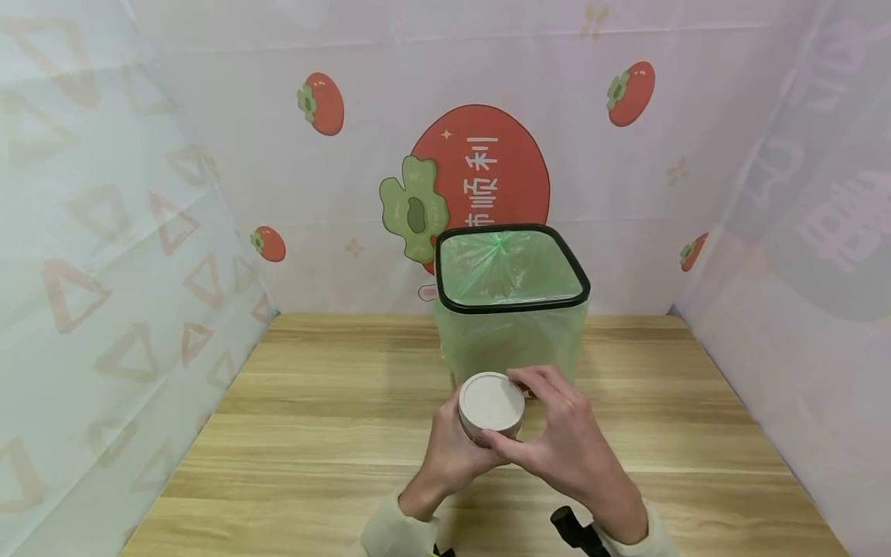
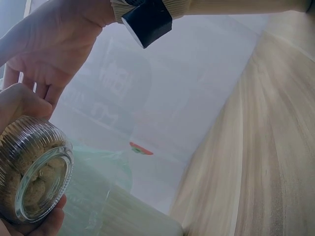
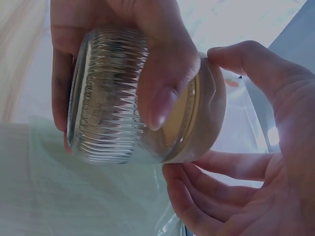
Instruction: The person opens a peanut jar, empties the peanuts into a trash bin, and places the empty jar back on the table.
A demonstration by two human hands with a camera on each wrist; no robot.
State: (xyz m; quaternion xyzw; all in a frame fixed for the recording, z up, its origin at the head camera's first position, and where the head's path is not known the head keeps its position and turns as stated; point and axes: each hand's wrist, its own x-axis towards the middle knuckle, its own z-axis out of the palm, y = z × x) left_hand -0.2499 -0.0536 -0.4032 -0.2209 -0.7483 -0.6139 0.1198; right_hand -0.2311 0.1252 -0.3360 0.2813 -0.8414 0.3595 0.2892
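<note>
In the head view my left hand (image 1: 451, 449) holds a ribbed glass jar (image 3: 110, 98) above the table, its fingers and thumb wrapped around the body. A pale round lid (image 1: 491, 402) tops the jar, facing up toward the head camera. My right hand (image 1: 567, 433) pinches the rim of this lid, thumb on the near side and fingers on the far side. Through the clear base in the left wrist view, brownish contents (image 2: 37, 189) show inside the jar. The right wrist view shows the left thumb (image 3: 162, 98) lying along the glass near the lid.
A bin with a black rim (image 1: 515, 308) and a green plastic liner (image 1: 511, 340) stands just beyond the hands on the wooden table (image 1: 334, 433). Printed cloth walls (image 1: 362, 178) enclose the back and both sides. A black device (image 1: 574, 530) sits at the right wrist.
</note>
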